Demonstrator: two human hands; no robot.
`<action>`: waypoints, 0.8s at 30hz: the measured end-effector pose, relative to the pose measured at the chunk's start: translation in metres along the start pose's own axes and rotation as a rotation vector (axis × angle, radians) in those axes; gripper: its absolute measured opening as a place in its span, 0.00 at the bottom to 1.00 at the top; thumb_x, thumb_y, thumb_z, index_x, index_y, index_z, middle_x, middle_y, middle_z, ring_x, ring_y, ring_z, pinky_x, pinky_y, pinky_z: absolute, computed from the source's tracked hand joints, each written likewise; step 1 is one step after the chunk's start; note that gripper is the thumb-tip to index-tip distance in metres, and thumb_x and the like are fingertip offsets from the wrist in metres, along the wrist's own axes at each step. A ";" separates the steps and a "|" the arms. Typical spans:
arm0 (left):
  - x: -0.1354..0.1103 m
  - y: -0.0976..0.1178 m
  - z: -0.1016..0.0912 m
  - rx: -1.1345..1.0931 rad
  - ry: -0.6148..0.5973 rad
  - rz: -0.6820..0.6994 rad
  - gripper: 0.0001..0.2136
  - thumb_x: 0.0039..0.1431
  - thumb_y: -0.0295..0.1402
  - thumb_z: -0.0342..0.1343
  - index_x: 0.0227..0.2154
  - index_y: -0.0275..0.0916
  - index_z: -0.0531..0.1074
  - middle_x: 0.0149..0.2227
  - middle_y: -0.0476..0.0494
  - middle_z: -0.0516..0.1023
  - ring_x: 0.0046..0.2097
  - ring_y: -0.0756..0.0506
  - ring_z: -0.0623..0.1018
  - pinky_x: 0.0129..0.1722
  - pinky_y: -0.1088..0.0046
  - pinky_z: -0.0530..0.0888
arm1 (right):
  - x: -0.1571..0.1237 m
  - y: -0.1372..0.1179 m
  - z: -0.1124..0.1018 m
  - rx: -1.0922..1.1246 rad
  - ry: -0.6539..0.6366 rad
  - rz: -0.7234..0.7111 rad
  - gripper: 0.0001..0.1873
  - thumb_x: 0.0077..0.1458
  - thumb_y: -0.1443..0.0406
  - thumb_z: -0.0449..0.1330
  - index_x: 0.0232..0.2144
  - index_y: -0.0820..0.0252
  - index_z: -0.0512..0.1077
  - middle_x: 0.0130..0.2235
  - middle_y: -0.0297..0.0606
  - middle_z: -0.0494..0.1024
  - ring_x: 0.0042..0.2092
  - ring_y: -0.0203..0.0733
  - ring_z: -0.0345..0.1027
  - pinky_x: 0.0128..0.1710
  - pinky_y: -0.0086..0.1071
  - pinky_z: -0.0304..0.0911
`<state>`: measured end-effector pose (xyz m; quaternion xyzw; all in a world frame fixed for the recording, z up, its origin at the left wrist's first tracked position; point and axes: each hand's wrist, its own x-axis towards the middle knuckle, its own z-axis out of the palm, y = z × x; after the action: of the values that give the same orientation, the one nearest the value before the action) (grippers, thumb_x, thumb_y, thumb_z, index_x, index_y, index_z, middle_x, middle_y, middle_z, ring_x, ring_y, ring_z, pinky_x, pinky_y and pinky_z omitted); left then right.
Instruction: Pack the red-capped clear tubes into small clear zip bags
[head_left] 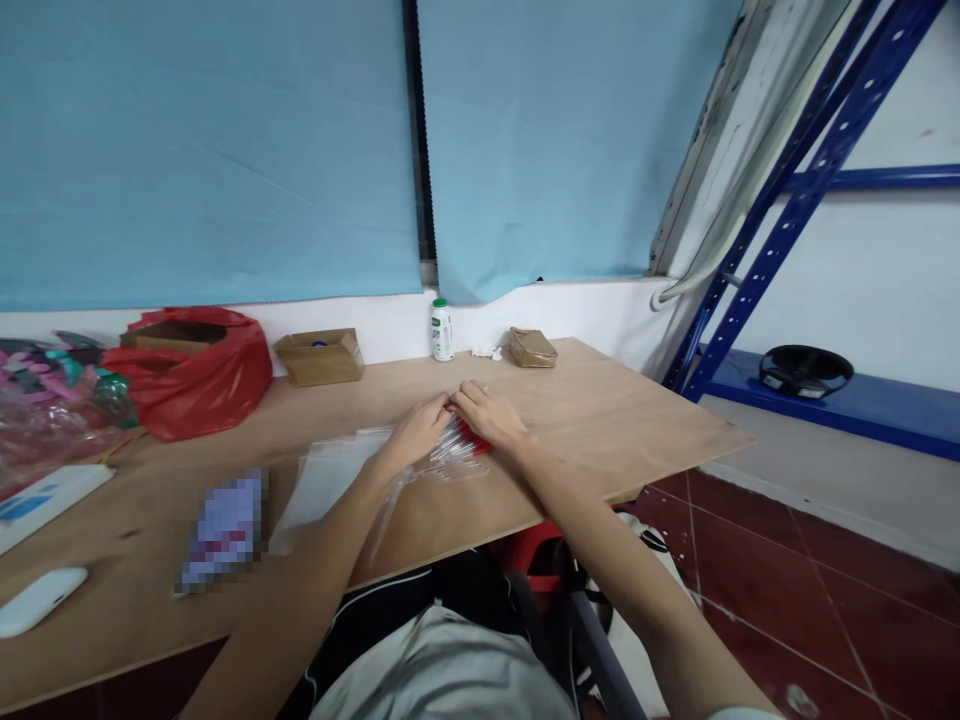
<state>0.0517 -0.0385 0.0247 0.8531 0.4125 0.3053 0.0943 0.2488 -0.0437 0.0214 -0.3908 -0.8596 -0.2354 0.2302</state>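
Both of my hands meet over the middle of the wooden table (600, 420). My left hand (416, 432) and my right hand (486, 413) are closed, fingertips pressed together on a small clear plastic bag with red items inside (463, 442). The bag lies flat on the table between the hands. A stack of empty clear bags (322, 480) lies just left of my left forearm.
A red plastic bag holding a cardboard box (191, 368) stands at the back left, with an open brown box (319, 356), a small white bottle (442, 330) and a brown packet (532, 347) along the wall. A white device (39, 598) sits near left. Blue shelving (810, 170) stands right.
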 end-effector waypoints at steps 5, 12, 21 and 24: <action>0.003 0.003 0.008 -0.004 0.099 0.000 0.11 0.65 0.27 0.44 0.41 0.40 0.73 0.43 0.38 0.81 0.45 0.40 0.78 0.48 0.64 0.72 | 0.000 -0.003 0.000 0.012 0.063 -0.030 0.15 0.76 0.63 0.46 0.45 0.60 0.72 0.44 0.45 0.75 0.48 0.46 0.66 0.42 0.35 0.62; 0.001 0.005 0.002 -0.108 0.141 0.030 0.12 0.62 0.24 0.43 0.34 0.40 0.72 0.34 0.44 0.78 0.39 0.43 0.77 0.44 0.66 0.71 | 0.000 -0.002 0.005 0.080 0.129 0.016 0.14 0.76 0.61 0.48 0.43 0.59 0.72 0.43 0.44 0.74 0.47 0.45 0.66 0.38 0.34 0.61; -0.006 0.004 -0.007 -0.200 0.088 0.073 0.14 0.73 0.37 0.42 0.50 0.42 0.72 0.46 0.45 0.81 0.47 0.43 0.79 0.51 0.67 0.71 | -0.007 0.004 0.002 0.225 0.155 0.193 0.15 0.76 0.57 0.48 0.48 0.55 0.72 0.46 0.42 0.74 0.46 0.41 0.70 0.38 0.30 0.60; -0.006 0.002 -0.008 -0.094 0.092 0.078 0.15 0.75 0.38 0.41 0.50 0.43 0.72 0.43 0.43 0.82 0.44 0.41 0.80 0.46 0.66 0.71 | -0.008 0.007 0.000 0.177 0.172 0.199 0.16 0.76 0.57 0.48 0.47 0.55 0.73 0.44 0.41 0.74 0.45 0.41 0.69 0.36 0.30 0.58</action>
<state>0.0454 -0.0451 0.0293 0.8482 0.3681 0.3665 0.1031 0.2592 -0.0441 0.0180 -0.4305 -0.8112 -0.1674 0.3586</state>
